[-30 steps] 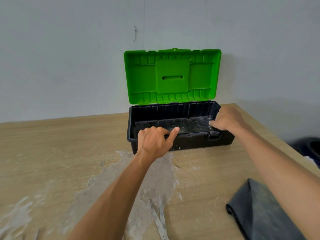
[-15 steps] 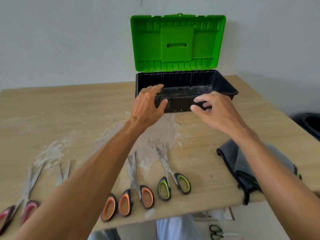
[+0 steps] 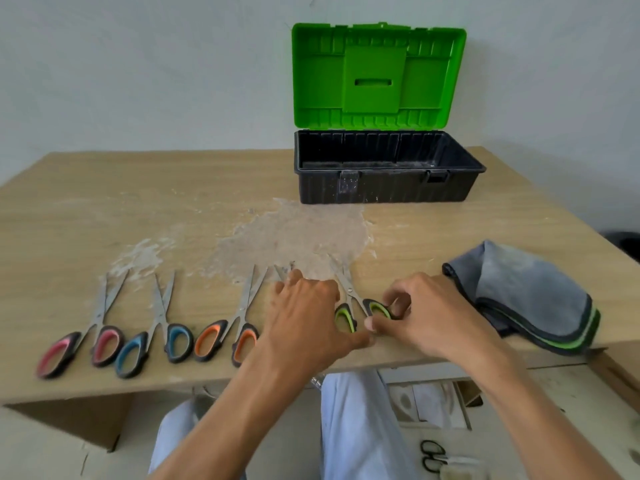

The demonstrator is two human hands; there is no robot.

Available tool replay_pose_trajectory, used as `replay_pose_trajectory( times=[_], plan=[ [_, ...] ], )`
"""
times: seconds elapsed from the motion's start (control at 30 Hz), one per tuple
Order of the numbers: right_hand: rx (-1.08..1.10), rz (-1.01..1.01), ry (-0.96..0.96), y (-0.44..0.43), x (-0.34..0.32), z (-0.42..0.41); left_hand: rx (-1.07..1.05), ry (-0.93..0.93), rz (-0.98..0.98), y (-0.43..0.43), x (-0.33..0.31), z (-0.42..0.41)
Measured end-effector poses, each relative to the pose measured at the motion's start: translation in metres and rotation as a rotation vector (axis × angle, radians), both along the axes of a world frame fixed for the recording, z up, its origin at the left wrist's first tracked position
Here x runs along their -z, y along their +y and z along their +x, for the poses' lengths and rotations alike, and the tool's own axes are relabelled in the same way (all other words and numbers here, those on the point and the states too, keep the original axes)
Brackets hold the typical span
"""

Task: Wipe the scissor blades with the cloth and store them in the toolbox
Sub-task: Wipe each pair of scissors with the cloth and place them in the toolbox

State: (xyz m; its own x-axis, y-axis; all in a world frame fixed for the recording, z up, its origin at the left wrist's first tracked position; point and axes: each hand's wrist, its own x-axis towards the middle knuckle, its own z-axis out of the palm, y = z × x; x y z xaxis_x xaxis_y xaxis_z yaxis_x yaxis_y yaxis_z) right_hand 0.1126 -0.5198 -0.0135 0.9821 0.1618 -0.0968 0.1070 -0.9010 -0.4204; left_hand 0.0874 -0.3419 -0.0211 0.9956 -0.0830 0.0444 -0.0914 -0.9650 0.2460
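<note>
Smeared wooden table, green scissors, folded cloth

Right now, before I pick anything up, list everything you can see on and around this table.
toolbox: one, black base, green lid open, far right of table
pink-handled scissors: one pair, near edge, leftmost
blue-handled scissors: one pair, right of pink
orange-handled scissors: one pair, right of blue
hidden scissors: one pair, only blade tips show beyond left hand
green-handled scissors: one pair, between the hands
cloth: one, grey with green trim, crumpled, near right edge
white residue: patches, mid-table
table: one, light wood
black scissors: one pair, on the floor
legs: two, pale trousers, under table
left hand: lies over hidden scissors
right hand: pinches a green handle
</note>
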Motion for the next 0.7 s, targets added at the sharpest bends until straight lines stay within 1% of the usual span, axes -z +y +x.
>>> replay_pose_trajectory(
  times=[0.13, 0.23, 0.27, 0.37, 0.43, 0.47, 0.6, 0.63, 0.7],
  plan=[
    [0.060, 0.095, 0.012, 0.002, 0.006, -0.005, -0.054, -0.050, -0.039, -0.001, 0.005, -0.005],
    [0.109, 0.226, 0.049, 0.003, 0.008, -0.007, -0.080, -0.114, -0.127, 0.001, 0.010, -0.012],
    [0.127, 0.308, 0.078, 0.003, 0.008, -0.008, -0.088, -0.127, -0.179, 0.003, 0.012, -0.014],
    [0.175, 0.662, 0.203, 0.002, 0.007, -0.016, -0.137, -0.160, -0.448, 0.011, 0.008, -0.024],
    [0.181, 0.818, 0.237, -0.001, 0.004, -0.022, -0.151, -0.177, -0.576, 0.013, 0.002, -0.031],
    [0.178, 0.877, 0.241, -0.001, 0.001, -0.026, -0.150, -0.161, -0.660, 0.014, -0.002, -0.033],
    [0.132, 1.060, 0.237, 0.001, -0.011, -0.040, -0.167, 0.054, -1.186, 0.022, -0.015, -0.039],
    [0.132, 1.087, 0.235, 0.002, -0.014, -0.042, -0.176, 0.090, -1.269, 0.025, -0.016, -0.041],
    [0.144, 1.104, 0.208, 0.000, -0.017, -0.044, -0.197, 0.121, -1.378, 0.035, -0.018, -0.045]
  ],
)
